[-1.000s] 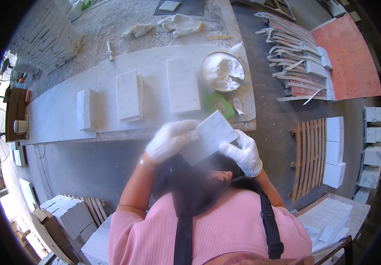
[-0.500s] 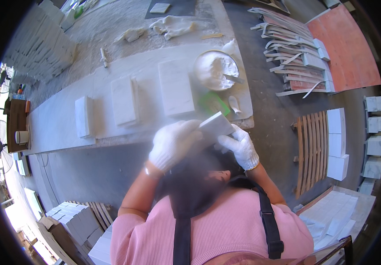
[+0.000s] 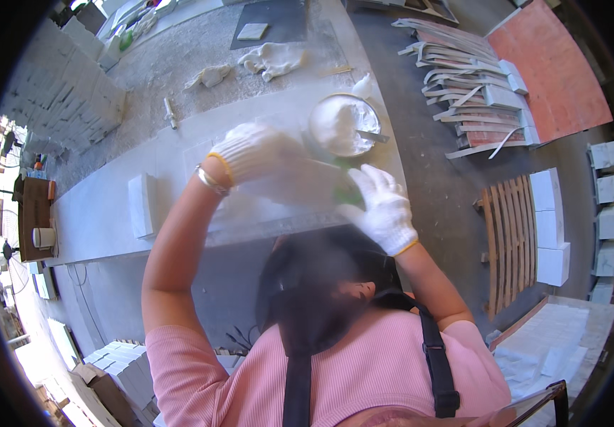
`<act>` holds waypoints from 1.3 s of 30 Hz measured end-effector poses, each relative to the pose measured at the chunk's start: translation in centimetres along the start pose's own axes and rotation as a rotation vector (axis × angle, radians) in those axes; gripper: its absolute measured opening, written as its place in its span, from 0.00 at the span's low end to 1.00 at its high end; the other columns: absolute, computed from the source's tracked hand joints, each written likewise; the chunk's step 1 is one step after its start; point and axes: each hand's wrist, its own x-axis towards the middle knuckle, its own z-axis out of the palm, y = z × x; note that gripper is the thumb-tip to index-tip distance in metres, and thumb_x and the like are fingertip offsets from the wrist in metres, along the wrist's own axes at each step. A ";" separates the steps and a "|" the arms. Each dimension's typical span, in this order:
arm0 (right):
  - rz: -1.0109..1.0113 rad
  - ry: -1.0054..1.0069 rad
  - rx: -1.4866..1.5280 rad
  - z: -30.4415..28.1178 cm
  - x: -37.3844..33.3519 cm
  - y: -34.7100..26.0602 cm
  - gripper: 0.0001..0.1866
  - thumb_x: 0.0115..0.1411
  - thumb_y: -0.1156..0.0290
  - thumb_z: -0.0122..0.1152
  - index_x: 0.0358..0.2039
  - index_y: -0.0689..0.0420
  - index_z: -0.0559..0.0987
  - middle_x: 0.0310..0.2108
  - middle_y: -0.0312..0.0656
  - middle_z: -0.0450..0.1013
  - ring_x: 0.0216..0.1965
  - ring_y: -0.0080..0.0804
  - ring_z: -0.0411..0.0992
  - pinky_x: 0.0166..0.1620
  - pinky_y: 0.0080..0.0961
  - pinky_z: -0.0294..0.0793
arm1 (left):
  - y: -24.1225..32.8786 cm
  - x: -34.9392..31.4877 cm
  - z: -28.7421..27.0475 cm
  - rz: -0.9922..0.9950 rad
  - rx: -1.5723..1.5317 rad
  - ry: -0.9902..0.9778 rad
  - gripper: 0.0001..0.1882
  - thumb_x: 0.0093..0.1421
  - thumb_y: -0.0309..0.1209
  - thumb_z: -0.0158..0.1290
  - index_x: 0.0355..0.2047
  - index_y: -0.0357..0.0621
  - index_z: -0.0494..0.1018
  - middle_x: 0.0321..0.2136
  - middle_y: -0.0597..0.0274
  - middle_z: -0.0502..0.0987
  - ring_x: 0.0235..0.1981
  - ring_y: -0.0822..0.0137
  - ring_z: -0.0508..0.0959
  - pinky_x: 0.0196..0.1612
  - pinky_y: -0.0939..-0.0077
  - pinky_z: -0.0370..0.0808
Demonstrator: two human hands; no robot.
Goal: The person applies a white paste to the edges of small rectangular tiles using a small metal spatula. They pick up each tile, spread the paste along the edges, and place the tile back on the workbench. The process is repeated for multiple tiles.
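My left hand (image 3: 258, 153), in a white knit glove with a yellow cuff, is over the white stone tiles on the worktable; haze and motion smear its fingers. Just below it a pale slab (image 3: 289, 183) shows as a blur, and whether the hand grips it cannot be made out. To the slab's right is my right hand (image 3: 384, 210), gloved alike, its thumb and fingers apart. A green object (image 3: 348, 191) shows partly behind that hand. Farther back stands a round bowl of white paste or powder (image 3: 337, 124) with a flat-bladed tool (image 3: 372, 136) in it.
One white tile stack (image 3: 141, 205) rests on the table's left part. Crumpled white gloves (image 3: 273, 61) and a small white tube-like item (image 3: 170, 114) lie farther back. At right are a slatted wooden pallet (image 3: 512, 245), white blocks (image 3: 552, 228) and a rack with pale straps (image 3: 456, 92).
My left hand has swung away and leftward over the table. My right hand has lowered slightly and spread its fingers. The tile held between both hands is now only a blur.
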 end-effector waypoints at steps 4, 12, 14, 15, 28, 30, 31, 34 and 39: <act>0.065 -0.188 -0.131 1.8 2.2 -1.7 0.40 0.54 0.50 0.75 0.66 0.46 0.74 0.61 0.45 0.73 0.64 0.47 0.69 0.63 0.46 0.71 | 1.4 0.6 1.3 0.087 0.121 0.248 0.13 0.59 0.35 0.62 0.44 0.55 0.86 0.50 0.59 0.83 0.51 0.51 0.81 0.53 0.55 0.77; 0.124 -0.124 0.100 -2.4 0.3 -0.4 0.36 0.56 0.59 0.74 0.66 0.49 0.75 0.59 0.45 0.76 0.60 0.48 0.73 0.62 0.43 0.73 | 4.1 -4.1 7.6 -0.289 -0.102 0.693 0.30 0.53 0.36 0.69 0.58 0.50 0.80 0.65 0.40 0.71 0.66 0.39 0.71 0.68 0.50 0.69; 0.270 -0.148 0.434 -3.7 -0.1 0.8 0.35 0.59 0.59 0.73 0.66 0.53 0.75 0.60 0.47 0.76 0.60 0.50 0.74 0.63 0.40 0.73 | 4.3 -3.9 8.6 -0.264 -0.033 0.722 0.29 0.58 0.37 0.66 0.61 0.49 0.78 0.68 0.37 0.68 0.69 0.34 0.66 0.69 0.46 0.67; 0.356 -0.154 0.524 -4.2 -0.1 1.3 0.34 0.62 0.59 0.71 0.67 0.56 0.75 0.61 0.51 0.76 0.58 0.43 0.78 0.62 0.35 0.74 | 4.0 -3.6 8.7 -0.235 -0.029 0.709 0.29 0.60 0.39 0.64 0.62 0.49 0.77 0.68 0.37 0.67 0.70 0.32 0.65 0.70 0.44 0.65; 0.363 -0.206 1.401 -1.5 2.4 -1.0 0.38 0.67 0.60 0.59 0.74 0.64 0.64 0.64 0.41 0.71 0.61 0.25 0.69 0.62 0.23 0.66 | 1.4 -0.1 8.3 0.061 0.171 0.744 0.21 0.65 0.42 0.59 0.57 0.56 0.77 0.63 0.46 0.72 0.67 0.30 0.67 0.72 0.32 0.59; 0.364 -0.231 1.316 -1.7 3.3 -1.5 0.38 0.67 0.60 0.58 0.74 0.64 0.64 0.63 0.40 0.71 0.59 0.24 0.68 0.60 0.23 0.67 | 1.5 -0.3 8.2 0.029 0.174 0.687 0.25 0.67 0.44 0.57 0.62 0.51 0.76 0.67 0.47 0.70 0.70 0.33 0.64 0.74 0.35 0.56; 0.339 -0.221 1.307 -1.9 3.5 -1.8 0.38 0.67 0.60 0.58 0.73 0.64 0.64 0.59 0.41 0.72 0.54 0.23 0.69 0.57 0.22 0.68 | 1.5 -0.3 8.2 0.020 0.174 0.667 0.28 0.67 0.45 0.55 0.64 0.49 0.75 0.68 0.47 0.69 0.71 0.34 0.63 0.75 0.37 0.54; 0.280 -0.180 1.296 -3.8 1.9 -1.9 0.38 0.67 0.60 0.59 0.73 0.64 0.65 0.59 0.42 0.72 0.53 0.23 0.68 0.56 0.23 0.68 | 1.5 -0.4 8.0 0.039 0.161 0.664 0.27 0.68 0.45 0.55 0.64 0.49 0.75 0.68 0.47 0.69 0.70 0.35 0.64 0.75 0.39 0.55; 0.258 -0.144 1.170 -2.3 2.6 -2.1 0.37 0.66 0.63 0.60 0.73 0.65 0.65 0.63 0.45 0.70 0.59 0.27 0.68 0.61 0.24 0.67 | 1.7 -0.5 8.1 0.038 0.145 0.677 0.27 0.68 0.45 0.55 0.64 0.49 0.75 0.67 0.47 0.70 0.70 0.36 0.66 0.75 0.40 0.56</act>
